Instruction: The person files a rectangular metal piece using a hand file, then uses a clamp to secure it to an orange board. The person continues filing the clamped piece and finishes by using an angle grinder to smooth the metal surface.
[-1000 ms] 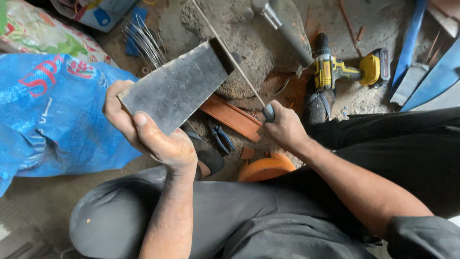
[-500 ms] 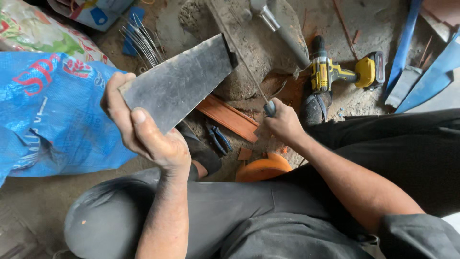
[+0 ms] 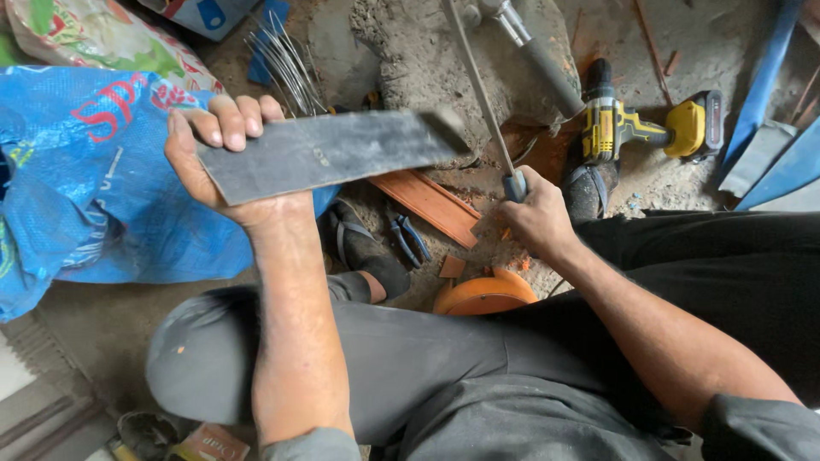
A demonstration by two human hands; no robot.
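Note:
My left hand (image 3: 224, 162) grips one end of a flat dark grey metal plate (image 3: 333, 152), held nearly level with its far end pointing right over a rough stone (image 3: 444, 60). My right hand (image 3: 534, 218) is closed around the handle of a long thin metal file (image 3: 478, 94), whose shaft runs up and away past the plate's tip. I am squatting, both knees in dark trousers below the hands.
A yellow and black cordless drill (image 3: 641, 128) lies at the right, beside blue strips (image 3: 769, 154). A blue woven sack (image 3: 77, 188) fills the left. Pliers (image 3: 406, 239), an orange wood strip (image 3: 431, 205), an orange round object (image 3: 485, 294) and a wire bundle (image 3: 286, 64) lie on the ground.
My left hand has turned the plate from a broad, tilted face to a flatter, nearly level edge-on pose. The right hand stays on the file near the stone.

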